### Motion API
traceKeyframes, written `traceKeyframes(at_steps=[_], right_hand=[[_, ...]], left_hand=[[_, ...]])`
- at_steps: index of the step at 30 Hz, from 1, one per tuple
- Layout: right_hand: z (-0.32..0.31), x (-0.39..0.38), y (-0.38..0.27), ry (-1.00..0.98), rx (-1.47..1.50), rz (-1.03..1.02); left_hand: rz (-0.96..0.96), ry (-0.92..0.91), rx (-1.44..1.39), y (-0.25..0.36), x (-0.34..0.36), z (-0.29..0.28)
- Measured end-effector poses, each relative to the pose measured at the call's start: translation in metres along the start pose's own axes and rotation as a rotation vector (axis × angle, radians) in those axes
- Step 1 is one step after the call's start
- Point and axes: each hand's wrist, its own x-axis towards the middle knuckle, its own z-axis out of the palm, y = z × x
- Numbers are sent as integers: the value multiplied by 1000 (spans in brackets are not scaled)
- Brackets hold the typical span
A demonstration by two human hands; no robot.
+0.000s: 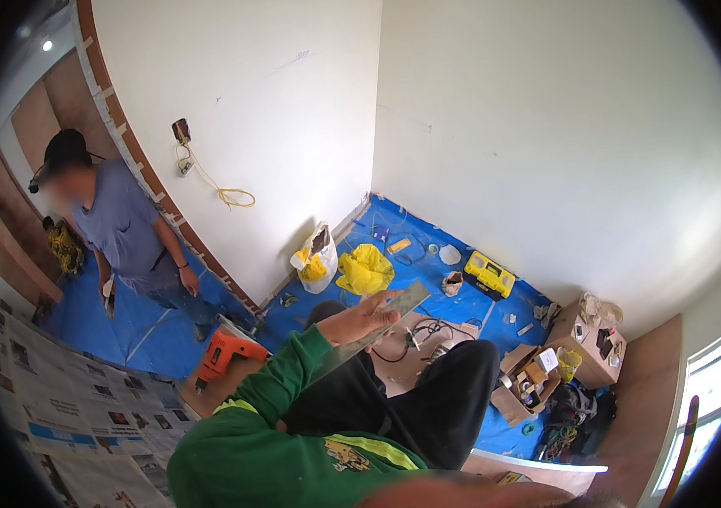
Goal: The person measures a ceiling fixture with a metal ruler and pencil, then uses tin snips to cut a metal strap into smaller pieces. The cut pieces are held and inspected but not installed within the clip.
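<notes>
Over the blue sheet (496, 436), in the head view, the left hand (364, 323) grips a flat strip (411, 299), keeping it slanted above the dark trousers (445, 385), while I cannot tell how the right hand is. Near the green left sleeve (288, 377) lies an orange drill (226, 354). A yellow toolbox (489, 275) sits by the sheet's far edge, an open carton (523, 385) toward its right edge, and a co-worker (123, 216) stands off to the left.

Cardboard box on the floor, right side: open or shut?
Open. The cardboard box has flaps folded outward, and assorted items show inside.
</notes>
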Motion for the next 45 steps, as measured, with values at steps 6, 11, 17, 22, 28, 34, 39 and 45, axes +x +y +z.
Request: traceKeyframes(at_steps=[6, 11, 17, 22, 28, 34, 39, 45], right_hand=[[6, 4, -19, -18, -20, -16], [8, 7, -34, -28, -27, -39], [15, 11, -50, -47, 6, -65], [8, 13, -80, -47, 89, -147], [-6, 10, -153, -108, 305, -369], [49, 5, -246, -449, 568, -581], [225, -31, -298, -1009, 976, -286], [367, -34, -276, -1253, 912, 128]], left_hand=[[16, -15, 383, 9, -13, -25], [174, 63, 517, -8, -16, -40], [205, 281, 713, -33, -18, -51], [162, 246, 649, -17, -36, -48], [37, 270, 555, 5, -77, -31], [19, 410, 685, -21, -105, -22], [-79, 530, 861, -62, -111, -27], [-79, 666, 942, -101, -94, -53]])
